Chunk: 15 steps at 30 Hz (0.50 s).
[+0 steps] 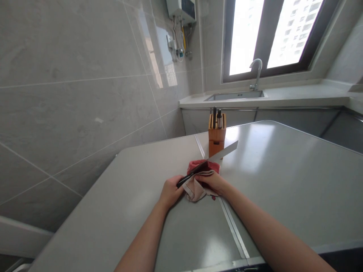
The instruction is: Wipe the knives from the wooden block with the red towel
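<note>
- Left hand (170, 192): closed around the black handle of a chef's knife (218, 153), blade pointing away across the table
- Right hand (212, 182): fingers curled over a folded pink-red cloth (195, 190), pressing it against the base of the blade
- Cloth: on the table, wrapped partly around the blade near the handle
- Wooden knife block (217, 138): upright just beyond the blade tip, holding knives
- Grey folding table (286, 181): bears all of these
- Steel sink (235, 97) and curved faucet (257, 71): on the counter beyond

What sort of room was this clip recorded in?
Most likely a home kitchen: a steel sink with curved metal faucet, a wooden knife block holding knives, and a white wall-mounted water heater.
</note>
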### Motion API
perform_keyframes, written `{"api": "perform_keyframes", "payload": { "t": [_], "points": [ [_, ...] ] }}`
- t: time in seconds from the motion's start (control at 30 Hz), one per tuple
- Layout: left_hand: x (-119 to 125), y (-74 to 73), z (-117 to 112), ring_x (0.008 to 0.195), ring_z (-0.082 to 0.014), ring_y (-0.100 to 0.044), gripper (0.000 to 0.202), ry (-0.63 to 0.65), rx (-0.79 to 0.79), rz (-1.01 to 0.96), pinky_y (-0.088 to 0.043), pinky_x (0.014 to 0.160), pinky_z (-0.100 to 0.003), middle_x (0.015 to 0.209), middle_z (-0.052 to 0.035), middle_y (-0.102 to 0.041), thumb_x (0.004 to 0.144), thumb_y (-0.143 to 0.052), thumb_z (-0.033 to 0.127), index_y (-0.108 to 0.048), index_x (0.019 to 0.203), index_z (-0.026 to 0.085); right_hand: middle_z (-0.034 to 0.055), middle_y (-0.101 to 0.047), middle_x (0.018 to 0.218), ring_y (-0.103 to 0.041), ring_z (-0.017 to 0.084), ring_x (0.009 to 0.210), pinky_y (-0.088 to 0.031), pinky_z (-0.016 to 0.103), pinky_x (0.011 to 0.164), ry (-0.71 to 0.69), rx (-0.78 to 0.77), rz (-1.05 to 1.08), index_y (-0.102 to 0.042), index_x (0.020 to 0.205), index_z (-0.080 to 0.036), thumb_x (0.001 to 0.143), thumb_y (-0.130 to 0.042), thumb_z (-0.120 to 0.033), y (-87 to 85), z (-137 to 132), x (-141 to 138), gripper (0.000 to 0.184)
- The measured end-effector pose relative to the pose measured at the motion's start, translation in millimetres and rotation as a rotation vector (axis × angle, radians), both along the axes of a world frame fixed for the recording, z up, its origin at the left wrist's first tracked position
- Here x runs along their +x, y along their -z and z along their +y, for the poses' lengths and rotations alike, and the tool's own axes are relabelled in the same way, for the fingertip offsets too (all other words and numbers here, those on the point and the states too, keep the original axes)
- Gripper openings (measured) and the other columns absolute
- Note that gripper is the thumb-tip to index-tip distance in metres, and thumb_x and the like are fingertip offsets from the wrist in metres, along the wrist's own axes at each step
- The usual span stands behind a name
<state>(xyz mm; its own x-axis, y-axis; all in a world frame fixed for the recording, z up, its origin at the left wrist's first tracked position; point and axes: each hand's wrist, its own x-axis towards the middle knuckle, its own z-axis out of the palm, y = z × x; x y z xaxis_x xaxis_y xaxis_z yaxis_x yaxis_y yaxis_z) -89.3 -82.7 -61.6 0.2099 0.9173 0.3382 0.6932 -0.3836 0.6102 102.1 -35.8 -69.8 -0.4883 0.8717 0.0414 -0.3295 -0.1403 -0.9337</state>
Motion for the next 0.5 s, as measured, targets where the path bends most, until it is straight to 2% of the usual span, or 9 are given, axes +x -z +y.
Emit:
{"api": "perform_keyframes", "payload": {
  "t": [0.27, 0.4, 0.5],
  "points": [
    [2.2, -3.3, -2.3, 0.069, -0.0147, -0.055, 0.022, -0.004, -0.025, 0.045, -0.040, 0.065, -0.022, 0.076, -0.0015, -0.064, 0.080, -0.050, 0.035, -0.063, 0.086, 0.018, 0.0047, -0.068, 0.086, -0.061, 0.021, 0.086, -0.046, 0.038, 0.084, 0.000, 0.007, -0.020, -0.067, 0.086, -0.017, 0.053, -0.079, -0.026, 3.0, 0.7, 0.9, 0.036],
    [2.8, -3.3, -2.9, 0.067, -0.0146, -0.054, 0.026, -0.030, -0.029, 0.009, -0.040, 0.063, -0.022, 0.073, -0.0020, -0.064, 0.080, -0.050, 0.039, -0.064, 0.083, 0.017, 0.0041, -0.068, 0.084, -0.061, 0.020, 0.085, -0.046, 0.037, 0.084, -0.048, 0.035, -0.069, -0.068, 0.087, -0.018, 0.056, -0.077, -0.027, -0.4, -0.4, 2.5, 0.034],
    [2.4, -2.8, -2.5, 0.067, -0.0145, -0.054, 0.025, -0.023, -0.019, -0.027, -0.040, 0.062, -0.022, 0.072, -0.0019, -0.063, 0.080, -0.051, 0.037, -0.063, 0.081, 0.016, 0.0042, -0.069, 0.084, -0.061, 0.021, 0.089, -0.046, 0.037, 0.085, -0.063, 0.111, -0.117, -0.068, 0.090, -0.019, 0.060, -0.074, -0.030, -3.4, 0.6, 3.4, 0.033]
  ]
}}
